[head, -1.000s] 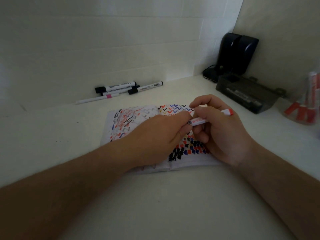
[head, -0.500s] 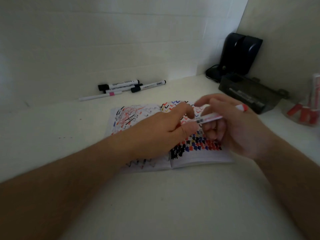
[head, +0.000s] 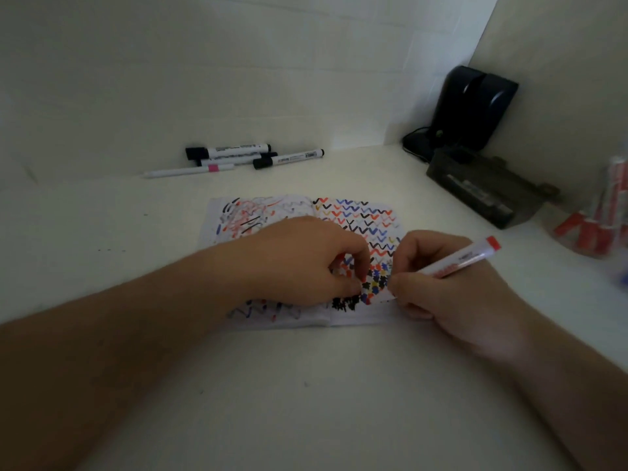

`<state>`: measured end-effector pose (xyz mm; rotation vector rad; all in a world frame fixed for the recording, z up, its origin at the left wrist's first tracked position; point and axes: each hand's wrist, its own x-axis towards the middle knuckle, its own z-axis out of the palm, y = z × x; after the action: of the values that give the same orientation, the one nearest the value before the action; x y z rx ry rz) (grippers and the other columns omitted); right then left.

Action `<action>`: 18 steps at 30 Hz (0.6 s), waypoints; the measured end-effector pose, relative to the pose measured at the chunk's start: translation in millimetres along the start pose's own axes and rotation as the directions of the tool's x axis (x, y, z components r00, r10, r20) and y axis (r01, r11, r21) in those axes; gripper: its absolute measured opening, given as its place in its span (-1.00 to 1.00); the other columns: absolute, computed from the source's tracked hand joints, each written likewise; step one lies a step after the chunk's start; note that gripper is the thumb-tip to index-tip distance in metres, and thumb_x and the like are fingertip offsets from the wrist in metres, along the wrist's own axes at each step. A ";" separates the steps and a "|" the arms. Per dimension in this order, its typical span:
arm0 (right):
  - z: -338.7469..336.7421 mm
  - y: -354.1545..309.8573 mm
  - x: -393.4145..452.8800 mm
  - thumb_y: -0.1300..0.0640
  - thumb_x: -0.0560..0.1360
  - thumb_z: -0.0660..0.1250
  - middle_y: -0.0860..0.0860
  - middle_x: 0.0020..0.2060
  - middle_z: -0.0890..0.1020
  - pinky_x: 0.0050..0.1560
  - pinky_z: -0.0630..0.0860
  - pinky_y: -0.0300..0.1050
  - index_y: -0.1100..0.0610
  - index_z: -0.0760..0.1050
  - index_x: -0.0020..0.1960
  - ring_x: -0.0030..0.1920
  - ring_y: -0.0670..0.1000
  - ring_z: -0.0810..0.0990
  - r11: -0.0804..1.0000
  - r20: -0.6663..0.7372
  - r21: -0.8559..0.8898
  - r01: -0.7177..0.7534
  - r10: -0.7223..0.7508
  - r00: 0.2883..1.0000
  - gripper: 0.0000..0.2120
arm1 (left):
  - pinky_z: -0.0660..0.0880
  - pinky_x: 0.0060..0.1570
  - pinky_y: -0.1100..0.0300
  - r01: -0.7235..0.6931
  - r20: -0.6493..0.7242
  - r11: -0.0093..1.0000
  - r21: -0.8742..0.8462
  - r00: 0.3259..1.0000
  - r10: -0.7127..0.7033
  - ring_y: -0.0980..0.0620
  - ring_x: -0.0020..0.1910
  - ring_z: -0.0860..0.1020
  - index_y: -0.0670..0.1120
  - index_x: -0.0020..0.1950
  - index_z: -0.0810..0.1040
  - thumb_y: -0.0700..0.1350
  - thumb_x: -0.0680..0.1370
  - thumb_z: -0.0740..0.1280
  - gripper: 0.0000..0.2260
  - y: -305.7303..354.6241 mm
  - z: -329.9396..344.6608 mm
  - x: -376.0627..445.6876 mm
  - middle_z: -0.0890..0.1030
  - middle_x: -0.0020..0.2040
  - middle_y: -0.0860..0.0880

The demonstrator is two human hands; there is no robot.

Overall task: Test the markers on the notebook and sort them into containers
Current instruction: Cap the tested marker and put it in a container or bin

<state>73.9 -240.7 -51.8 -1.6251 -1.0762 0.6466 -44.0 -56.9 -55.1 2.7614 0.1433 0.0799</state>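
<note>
Red marker held over the open notebook

The marker [head: 455,264] tip is hidden behind the right hand [head: 445,287], whose curled fingers grip its barrel at 3 o'clock; whether the left hand [head: 306,263], curled on the notebook [head: 356,215] at centre, pinches a cap is unclear.

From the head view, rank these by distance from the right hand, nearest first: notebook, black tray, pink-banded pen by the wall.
1. notebook, directly under the right hand.
2. black tray, behind it, to the right.
3. pink-banded pen, far left along the wall.
</note>
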 end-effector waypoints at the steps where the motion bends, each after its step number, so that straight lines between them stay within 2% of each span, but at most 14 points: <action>1: 0.4 0.7 0.2 0.30 0.40 0.48 0.15 -0.43 0.58 -0.42 0.38 -0.06 0.15 0.54 -0.31 -0.46 0.06 0.48 0.999 -0.024 -0.041 0.011 -0.012 1.000 -0.83 | 0.32 -0.26 0.26 0.001 -0.013 1.000 0.006 1.000 -0.001 0.27 -0.23 0.47 0.30 0.06 0.54 0.20 0.54 0.38 -0.88 0.3 0.4 0.6 0.52 -0.22 0.19; 3: 2.8 1.6 1.1 0.39 0.45 0.47 0.18 -0.42 0.62 -0.41 0.43 -0.02 0.16 0.55 -0.31 -0.46 0.07 0.52 0.994 -0.064 -0.104 0.027 -0.034 0.997 -0.76 | 0.29 -0.28 0.28 0.010 -0.022 1.000 0.008 1.000 -0.009 0.28 -0.25 0.46 0.29 0.06 0.56 0.20 0.53 0.39 -0.87 0.6 1.0 0.8 0.51 -0.25 0.19; 5: 6.2 1.1 1.6 0.39 0.45 0.47 0.22 -0.40 0.63 -0.41 0.46 -0.02 0.20 0.54 -0.30 -0.44 0.08 0.55 0.990 -0.087 -0.139 0.010 -0.022 0.996 -0.78 | 0.28 -0.29 0.28 0.014 -0.027 1.000 0.005 1.000 -0.014 0.28 -0.27 0.45 0.29 0.04 0.56 0.20 0.52 0.40 -0.87 0.4 1.4 1.8 0.50 -0.27 0.19; 9: 8.7 3.6 4.6 0.41 0.44 0.45 0.26 -0.42 0.62 -0.47 0.50 -0.12 0.28 0.50 -0.32 -0.48 0.07 0.57 0.992 -0.125 -0.105 -0.065 0.051 0.991 -0.79 | 0.29 -0.29 0.26 0.025 -0.028 1.000 -0.006 0.999 -0.025 0.27 -0.27 0.46 0.30 0.03 0.56 0.22 0.50 0.40 -0.86 -0.3 1.9 3.1 0.51 -0.28 0.19; 18: 11.1 1.2 5.2 0.41 0.42 0.44 0.24 -0.46 0.60 -0.45 0.49 -0.07 0.26 0.49 -0.35 -0.48 0.06 0.55 0.987 -0.127 -0.144 -0.072 0.054 0.990 -0.78 | 0.30 -0.28 0.28 0.027 -0.029 1.000 0.002 0.999 -0.027 0.29 -0.26 0.45 0.29 0.07 0.56 0.23 0.50 0.40 -0.82 -0.4 2.2 1.9 0.51 -0.25 0.20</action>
<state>67.5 -231.1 -56.0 -1.8095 -1.0054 0.5102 -41.9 -57.0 -57.3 2.7608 0.1889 0.1124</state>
